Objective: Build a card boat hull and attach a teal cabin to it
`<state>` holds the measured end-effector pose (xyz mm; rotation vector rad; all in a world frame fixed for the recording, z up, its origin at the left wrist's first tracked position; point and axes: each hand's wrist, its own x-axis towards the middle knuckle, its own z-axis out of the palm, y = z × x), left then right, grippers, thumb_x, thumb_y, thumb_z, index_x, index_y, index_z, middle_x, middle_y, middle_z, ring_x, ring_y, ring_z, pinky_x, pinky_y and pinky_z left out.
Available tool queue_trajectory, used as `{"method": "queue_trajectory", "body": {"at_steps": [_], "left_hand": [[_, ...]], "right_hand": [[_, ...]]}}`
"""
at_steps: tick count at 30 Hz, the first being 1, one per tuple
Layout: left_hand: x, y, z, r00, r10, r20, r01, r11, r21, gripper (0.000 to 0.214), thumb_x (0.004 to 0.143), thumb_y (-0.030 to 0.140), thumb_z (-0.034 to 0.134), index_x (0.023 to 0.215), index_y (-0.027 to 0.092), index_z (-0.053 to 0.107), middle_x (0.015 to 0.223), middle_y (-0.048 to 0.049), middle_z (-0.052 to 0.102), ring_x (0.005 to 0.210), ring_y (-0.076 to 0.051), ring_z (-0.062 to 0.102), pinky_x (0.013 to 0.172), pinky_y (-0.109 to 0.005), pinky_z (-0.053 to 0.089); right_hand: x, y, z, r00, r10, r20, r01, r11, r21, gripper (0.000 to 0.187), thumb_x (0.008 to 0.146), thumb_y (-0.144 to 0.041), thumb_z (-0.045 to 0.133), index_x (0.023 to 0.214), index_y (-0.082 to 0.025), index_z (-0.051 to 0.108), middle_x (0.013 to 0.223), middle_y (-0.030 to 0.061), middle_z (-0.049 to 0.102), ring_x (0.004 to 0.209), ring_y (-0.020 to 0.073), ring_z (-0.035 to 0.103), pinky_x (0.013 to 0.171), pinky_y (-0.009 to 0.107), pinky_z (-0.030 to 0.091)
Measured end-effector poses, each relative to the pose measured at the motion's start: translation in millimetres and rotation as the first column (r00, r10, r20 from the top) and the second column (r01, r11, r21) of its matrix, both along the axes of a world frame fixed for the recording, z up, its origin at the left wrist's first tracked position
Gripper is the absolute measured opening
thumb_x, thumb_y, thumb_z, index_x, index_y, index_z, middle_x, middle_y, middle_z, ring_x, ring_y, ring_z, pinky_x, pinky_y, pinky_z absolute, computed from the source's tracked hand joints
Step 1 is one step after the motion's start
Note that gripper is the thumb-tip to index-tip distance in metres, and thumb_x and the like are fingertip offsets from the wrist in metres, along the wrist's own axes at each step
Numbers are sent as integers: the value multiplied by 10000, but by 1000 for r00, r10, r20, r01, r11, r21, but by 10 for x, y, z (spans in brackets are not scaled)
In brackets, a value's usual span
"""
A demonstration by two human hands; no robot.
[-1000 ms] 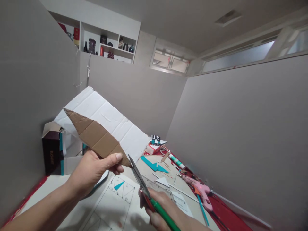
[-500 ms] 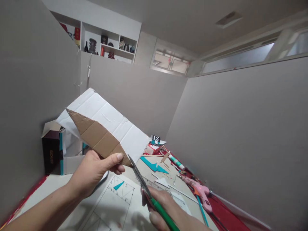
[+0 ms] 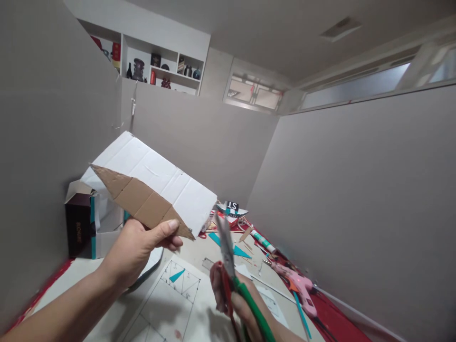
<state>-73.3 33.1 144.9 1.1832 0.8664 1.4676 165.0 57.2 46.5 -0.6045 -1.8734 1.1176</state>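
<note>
My left hand (image 3: 142, 244) pinches a pointed brown cardboard piece (image 3: 146, 202) together with a larger white cardboard sheet (image 3: 153, 164) behind it, thumb in front near the right tip. Both are raised above the table. My right hand (image 3: 242, 301) grips scissors (image 3: 228, 247) with one green and one red handle. The scissors' blades point up, to the right of the cardboard and apart from it. Below lies a paper (image 3: 167, 304) with a drawn grid and a small teal triangle (image 3: 177, 275) on it.
A dark box (image 3: 79, 223) stands at the left by the wall. On the right are a pink glue gun (image 3: 295, 285), teal scraps (image 3: 242, 251), thin sticks and a green-and-white roll (image 3: 263, 241). Walls close in the table (image 3: 188, 251) at the back and sides.
The scissors have moved away from the cardboard's right tip, and their blades have swung more upright. The cardboard has shifted slightly left.
</note>
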Motion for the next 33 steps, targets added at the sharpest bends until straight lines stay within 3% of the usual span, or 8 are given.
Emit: {"method": "queue_trajectory", "body": {"at_steps": [2, 6, 9, 11, 18, 24, 28, 33], "left_hand": [[19, 10, -18, 1000, 10, 2, -10, 1000, 7, 254, 745, 328, 754, 889, 125, 707, 806, -67, 722, 637, -149, 638, 615, -268, 527], [95, 27, -76, 998, -24, -55, 23, 1000, -21, 260, 768, 355, 728, 879, 121, 708, 772, -65, 713, 643, -155, 633, 624, -275, 517], [136, 20, -100, 996, -47, -70, 45, 998, -36, 228, 780, 354, 713, 808, 128, 708, 705, -48, 693, 633, -148, 616, 614, -260, 503], [141, 16, -103, 996, -49, -73, 48, 999, -22, 212, 784, 348, 709, 746, 139, 701, 666, -32, 672, 623, -139, 599, 598, -242, 490], [86, 47, -43, 996, -90, -31, 89, 995, -36, 180, 795, 328, 702, 760, 154, 673, 687, -4, 634, 626, -131, 591, 595, -243, 504], [26, 76, 65, 1000, 8, 27, -7, 1000, -25, 262, 770, 338, 732, 949, 156, 675, 775, -9, 677, 609, -134, 634, 589, -254, 543], [-18, 106, 60, 998, 62, -28, -63, 997, -48, 258, 742, 333, 759, 876, 117, 712, 771, -50, 718, 584, -126, 632, 578, -231, 535], [-65, 130, 43, 996, 27, -91, -30, 999, -39, 266, 759, 361, 739, 858, 114, 730, 724, -69, 726, 570, -143, 637, 546, -231, 518]], "right_hand": [[-84, 55, -34, 969, -91, -228, 63, 990, -130, 303, 868, -497, 554, 911, -197, 541, 786, 25, 560, 616, 143, 526, 566, 266, 444], [-381, 72, 265, 882, -91, -463, 71, 996, -62, 221, 825, -382, 666, 938, -227, 556, 862, 19, 604, 700, 172, 592, 644, 314, 503], [-605, 56, 525, 876, -131, -465, 134, 991, -26, 181, 795, -294, 707, 912, -218, 592, 775, 2, 623, 689, 178, 609, 682, 326, 511], [-700, 54, 595, 867, -191, -461, 209, 978, -11, 161, 786, -255, 709, 904, -215, 607, 783, 4, 639, 687, 178, 611, 676, 323, 508], [-727, 121, 534, 837, -259, -482, 274, 961, -40, 150, 790, -252, 699, 865, -205, 577, 722, -20, 617, 643, 164, 601, 643, 316, 493], [-684, 186, 541, 792, -331, -512, 310, 942, -129, 210, 772, -288, 719, 823, -187, 543, 725, -19, 607, 630, 150, 591, 606, 298, 481], [-700, 174, 538, 790, -318, -524, 267, 948, -172, 205, 769, -282, 724, 823, -175, 558, 712, -11, 620, 604, 145, 586, 592, 293, 478], [-732, 138, 556, 777, -277, -565, 195, 960, -202, 218, 749, -252, 736, 870, -174, 573, 719, -15, 603, 580, 136, 564, 563, 283, 472]]}}
